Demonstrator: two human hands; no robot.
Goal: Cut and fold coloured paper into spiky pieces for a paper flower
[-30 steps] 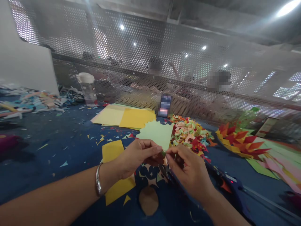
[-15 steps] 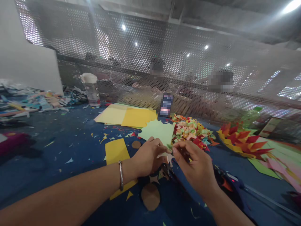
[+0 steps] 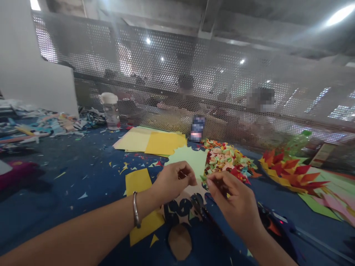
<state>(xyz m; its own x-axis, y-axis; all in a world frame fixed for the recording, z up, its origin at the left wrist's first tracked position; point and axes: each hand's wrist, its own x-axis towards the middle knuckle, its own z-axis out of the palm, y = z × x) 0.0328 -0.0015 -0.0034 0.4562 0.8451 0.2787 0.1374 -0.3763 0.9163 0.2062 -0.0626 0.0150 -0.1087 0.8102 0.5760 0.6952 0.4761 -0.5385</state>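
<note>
My right hand [image 3: 234, 195] pinches a small green paper piece [image 3: 203, 179] between thumb and fingertips. To its left, my left hand [image 3: 176, 181] has loosely curled fingers and nothing visible in them; a silver bangle is on that wrist. Beneath the hands lie a pale green sheet [image 3: 191, 157] with a zigzag-cut edge and a pale cut-out paper sheet. Dark scissors [image 3: 200, 207] rest below, between the hands. A brown paper disc [image 3: 180, 242] is nearest me. A yellow paper strip [image 3: 138, 181] lies partly under my left forearm.
Behind my right hand is a heap of small coloured paper pieces [image 3: 226, 157]. At right are a red, orange and yellow paper flower [image 3: 294, 171] and a glue gun [image 3: 287, 227] with a red light. Paper sheets [image 3: 166, 143], a phone [image 3: 198, 128] and a lidded cup [image 3: 110, 112] stand farther back.
My left hand has come away from the green paper piece and moved slightly left. The piece stays in my right fingertips. The whole view has tilted a little upward.
</note>
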